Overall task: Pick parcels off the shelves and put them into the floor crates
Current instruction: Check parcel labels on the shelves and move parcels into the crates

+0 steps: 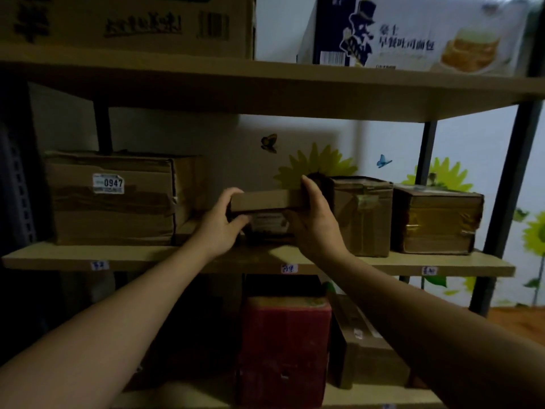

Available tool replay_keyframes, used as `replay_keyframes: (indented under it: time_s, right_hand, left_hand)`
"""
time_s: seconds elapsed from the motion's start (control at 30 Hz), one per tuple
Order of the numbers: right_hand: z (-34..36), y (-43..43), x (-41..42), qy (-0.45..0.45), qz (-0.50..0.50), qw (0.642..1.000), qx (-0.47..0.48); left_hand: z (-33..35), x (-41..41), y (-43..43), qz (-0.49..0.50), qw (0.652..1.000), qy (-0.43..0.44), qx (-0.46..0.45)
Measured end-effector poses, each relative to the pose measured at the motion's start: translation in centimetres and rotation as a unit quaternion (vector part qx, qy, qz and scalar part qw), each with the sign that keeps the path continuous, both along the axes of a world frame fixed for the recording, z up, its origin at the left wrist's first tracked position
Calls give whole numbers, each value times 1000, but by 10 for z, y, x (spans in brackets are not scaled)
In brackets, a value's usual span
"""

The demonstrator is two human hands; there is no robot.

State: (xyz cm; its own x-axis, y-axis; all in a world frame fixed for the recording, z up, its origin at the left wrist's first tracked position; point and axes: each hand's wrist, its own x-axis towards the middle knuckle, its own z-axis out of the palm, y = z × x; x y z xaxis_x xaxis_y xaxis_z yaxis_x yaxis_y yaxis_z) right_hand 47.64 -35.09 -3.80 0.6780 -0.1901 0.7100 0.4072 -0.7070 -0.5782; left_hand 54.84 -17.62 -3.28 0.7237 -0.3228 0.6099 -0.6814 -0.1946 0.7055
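Observation:
A small flat cardboard parcel (265,200) sits at the middle of the middle shelf (147,256), held between both my hands. My left hand (224,222) grips its left end, fingers curled over the top edge and thumb under. My right hand (317,219) clasps its right end, fingers reaching over the back. A label shows on the parcel's underside or on something just below it; I cannot tell which. No floor crate is in view.
On the same shelf stand a large taped box marked 0947 (115,199) at left and two brown boxes (365,214) (436,219) at right. A red parcel (283,346) and a brown box (365,346) occupy the lower shelf. Big cartons (413,33) sit above.

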Motion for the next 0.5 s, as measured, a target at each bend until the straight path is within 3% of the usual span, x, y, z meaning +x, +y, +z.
replay_keyframes:
  time_s: [0.3,0.5]
  right_hand:
    - [20,-9,12,-56,27,992,105]
    - [4,-16,28,53,13,992,115]
  left_hand:
    - [27,-12,-27,-5,990,52,-133]
    - [24,0,-44,65,987,147,-30]
